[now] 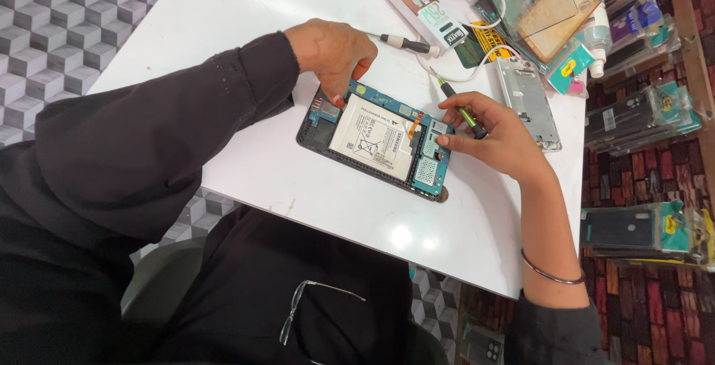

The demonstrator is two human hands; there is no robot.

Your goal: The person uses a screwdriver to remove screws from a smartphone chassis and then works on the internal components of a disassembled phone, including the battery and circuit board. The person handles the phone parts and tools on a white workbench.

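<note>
An opened tablet (372, 140) lies on the white table (223, 30), its back cover off, showing a white battery (375, 135) and blue circuit boards. My left hand (333, 50) presses down on the tablet's far corner with its fingertips. My right hand (491, 134) rests at the tablet's right end and grips a small screwdriver (462, 110) with a green and black handle, its forefinger lying on the blue board.
A second screwdriver (406, 42) with a black handle lies behind the tablet. A silver phone frame (529, 103) sits to the right. Packaged phone cases and boxes (558, 15) crowd the table's far right corner; more cases (640, 231) lie on the floor.
</note>
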